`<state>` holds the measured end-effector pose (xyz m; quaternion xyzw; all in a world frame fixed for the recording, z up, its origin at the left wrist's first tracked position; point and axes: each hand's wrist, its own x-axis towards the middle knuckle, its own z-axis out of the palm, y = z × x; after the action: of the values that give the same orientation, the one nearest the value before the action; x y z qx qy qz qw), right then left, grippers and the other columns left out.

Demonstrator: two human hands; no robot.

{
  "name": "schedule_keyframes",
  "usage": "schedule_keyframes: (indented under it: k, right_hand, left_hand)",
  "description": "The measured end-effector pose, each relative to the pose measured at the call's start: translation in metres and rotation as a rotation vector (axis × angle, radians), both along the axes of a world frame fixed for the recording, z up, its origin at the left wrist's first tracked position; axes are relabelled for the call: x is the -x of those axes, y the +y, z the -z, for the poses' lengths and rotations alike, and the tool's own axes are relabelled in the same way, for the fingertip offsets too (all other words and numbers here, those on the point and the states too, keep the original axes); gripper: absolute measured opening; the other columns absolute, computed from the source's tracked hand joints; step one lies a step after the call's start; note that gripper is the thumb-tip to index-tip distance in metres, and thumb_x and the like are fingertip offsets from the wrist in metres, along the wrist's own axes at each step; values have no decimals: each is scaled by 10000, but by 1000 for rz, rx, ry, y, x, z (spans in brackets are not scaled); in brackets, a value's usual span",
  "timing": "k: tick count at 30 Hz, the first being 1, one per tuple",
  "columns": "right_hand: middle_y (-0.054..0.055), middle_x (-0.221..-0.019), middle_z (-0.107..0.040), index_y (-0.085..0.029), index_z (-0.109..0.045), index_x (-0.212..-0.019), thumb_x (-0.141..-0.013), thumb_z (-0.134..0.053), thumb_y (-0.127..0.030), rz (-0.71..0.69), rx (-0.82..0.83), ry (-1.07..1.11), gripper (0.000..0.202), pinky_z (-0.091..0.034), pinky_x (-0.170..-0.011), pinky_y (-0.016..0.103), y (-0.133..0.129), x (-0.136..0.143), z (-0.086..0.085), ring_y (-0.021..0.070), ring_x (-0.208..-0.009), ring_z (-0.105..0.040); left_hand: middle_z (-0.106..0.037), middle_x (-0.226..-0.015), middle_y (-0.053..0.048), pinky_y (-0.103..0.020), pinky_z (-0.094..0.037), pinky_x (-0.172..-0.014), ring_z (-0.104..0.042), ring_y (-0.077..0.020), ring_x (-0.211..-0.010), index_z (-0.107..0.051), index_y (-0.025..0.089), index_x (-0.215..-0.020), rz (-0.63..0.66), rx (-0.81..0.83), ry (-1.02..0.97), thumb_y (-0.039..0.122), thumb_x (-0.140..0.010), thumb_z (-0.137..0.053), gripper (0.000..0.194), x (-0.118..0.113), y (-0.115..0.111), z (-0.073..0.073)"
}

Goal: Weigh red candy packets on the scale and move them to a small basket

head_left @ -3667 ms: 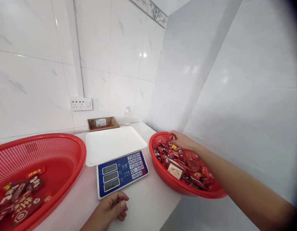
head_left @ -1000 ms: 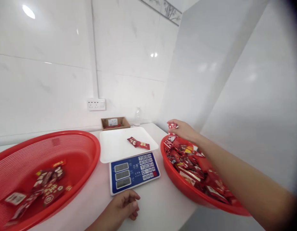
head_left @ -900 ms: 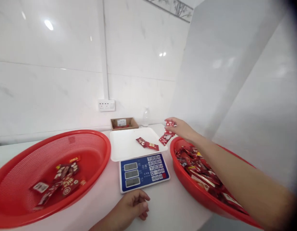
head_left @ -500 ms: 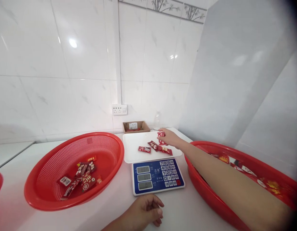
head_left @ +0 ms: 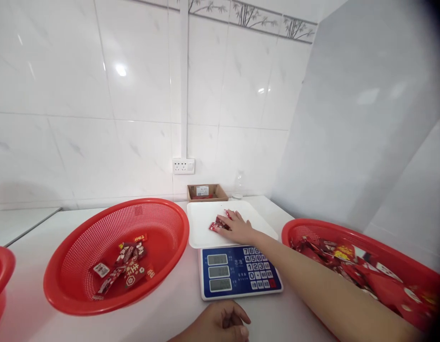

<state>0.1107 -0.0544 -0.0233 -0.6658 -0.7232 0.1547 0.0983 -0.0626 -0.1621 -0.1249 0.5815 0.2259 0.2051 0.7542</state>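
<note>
Beneath the spread right hand (head_left: 241, 230), snack packets (head_left: 215, 226) are lying on the scale (head_left: 236, 280), probably light, slippery, crushable and best pinched by their ends, while the loosely curled left hand (head_left: 222, 324) is holding nothing.

Shop-like weighing area, digital scale (head_left: 237, 268) (blue-faced), baskets (head_left: 75, 256) of packets (head_left: 134, 274), tiled wall (head_left: 141, 95)

Bright, diffuse light leaves a round glare spot and small glints on the tiled wall (head_left: 145, 95), fainter reflections on the grey side wall (head_left: 348, 142). Dark blur rims the right edge.
</note>
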Motion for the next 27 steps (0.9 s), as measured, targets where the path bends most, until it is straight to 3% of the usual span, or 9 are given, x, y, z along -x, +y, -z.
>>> schedule_keyframes:
  k: [4,8,11,14,18,20,22,27]
  right_hand:
    - [71,-1465,-94,-309,-387,-1286,-732,-398,-633,-62,-45,14,642,-64,-976,617,17,16,-1,335,-1313,21]
    - [81,-1457,-137,-277,-314,-1333,-715,-442,-624,-110,-85,38,720,-111,-1019,544,13,8,-10,310,-1320,-24]
    - [93,-1451,-160,-213,-297,-1347,-725,-436,-617,-65,-134,48,754,-132,-1059,427,-1,-23,-22,263,-1324,-81]
    - [116,-1423,-242,-130,-293,-1343,-778,-429,-510,64,-188,44,695,-130,-1074,351,-21,-75,-33,226,-1310,-175]
    - [132,-1295,-458,-116,-387,-1287,-805,-421,-394,235,-112,38,557,-332,-983,377,-59,-147,-38,264,-1158,-445]
    - [89,-1186,-568,-158,-499,-1202,-792,-444,-360,246,-14,31,460,-412,-913,349,-79,-172,-33,248,-1057,-538]
    - [56,-1166,-588,-188,-552,-1150,-757,-498,-353,238,73,6,430,-421,-907,319,-95,-187,-26,237,-1056,-541]
    - [139,-1314,-435,-114,-370,-1310,-670,-588,-343,300,173,-116,715,-323,-983,390,-105,-201,-2,301,-1173,-423]
  left_hand:
    - [-560,-693,-11,-241,-369,-592,-542,-132,-656,-592,135,-917,39,-10,-8,490,-602,-704,487,3,4,8]
    - [-560,-697,-2,-226,-362,-608,-523,-105,-650,-607,137,-925,51,-50,-19,452,-627,-704,444,5,6,8]
    - [-545,-677,3,-236,-377,-592,-535,-116,-640,-592,131,-908,37,-30,-14,491,-606,-698,481,3,4,4]
    - [-526,-650,15,-250,-395,-566,-535,-115,-584,-557,135,-864,6,16,18,546,-559,-694,530,0,1,3]
    - [-513,-659,21,-250,-403,-548,-529,-109,-562,-529,147,-845,-17,8,22,560,-569,-678,518,-3,1,6]
    - [-511,-676,16,-248,-405,-551,-532,-112,-582,-536,146,-860,-10,3,10,551,-596,-668,501,-4,1,7]
    - [-502,-667,21,-248,-406,-553,-525,-111,-586,-541,144,-855,-3,11,15,556,-591,-668,505,-4,1,6]
    - [-497,-660,29,-262,-410,-588,-512,-109,-596,-538,140,-858,3,5,39,547,-603,-667,497,-2,-1,-5]
